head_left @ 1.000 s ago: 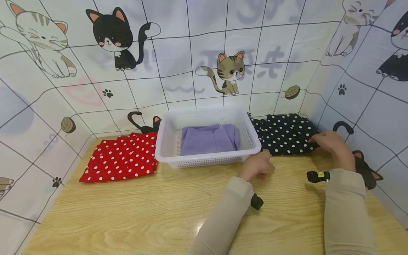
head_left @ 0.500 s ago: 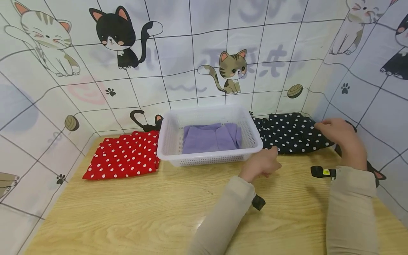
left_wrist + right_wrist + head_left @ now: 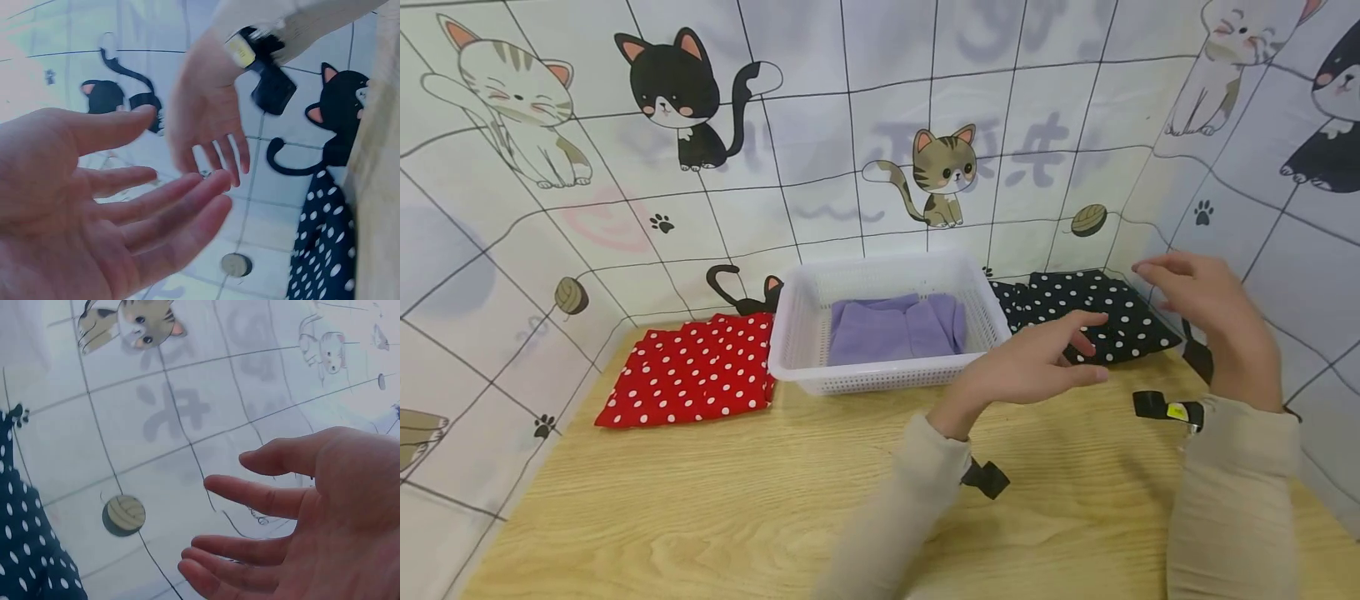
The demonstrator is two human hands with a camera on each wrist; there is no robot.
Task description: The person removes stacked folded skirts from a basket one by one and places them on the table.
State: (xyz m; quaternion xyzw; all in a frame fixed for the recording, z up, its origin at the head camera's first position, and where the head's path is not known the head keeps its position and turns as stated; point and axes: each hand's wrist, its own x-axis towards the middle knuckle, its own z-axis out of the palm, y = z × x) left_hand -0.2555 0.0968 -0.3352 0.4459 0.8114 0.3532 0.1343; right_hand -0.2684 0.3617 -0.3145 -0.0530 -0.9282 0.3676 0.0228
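Observation:
A folded black cloth with white dots (image 3: 1120, 321) lies on the table right of the basket, against the back wall. My left hand (image 3: 1026, 360) hovers in front of it, fingers spread and relaxed, holding nothing; from the head camera it hides part of the cloth. Above the cloth's right end is my right hand (image 3: 1213, 304), raised, its fingers loose and nothing between them. Both palms show bare in the wrist views, the left hand (image 3: 125, 206) and the right hand (image 3: 300, 519) alike. A white plastic basket (image 3: 887, 367) holds a folded purple cloth (image 3: 895, 329).
Left of the basket lies a folded red cloth with white dots (image 3: 696, 371). The wood-grain table (image 3: 700, 508) runs up to a cat-printed back wall (image 3: 820, 183), with more of this covering at both sides.
Both hands have come off the black dotted cloth. The left hand has lifted and spread its fingers; the right has risen from the cloth's right edge. The cloth's right end lies flatter and further out.

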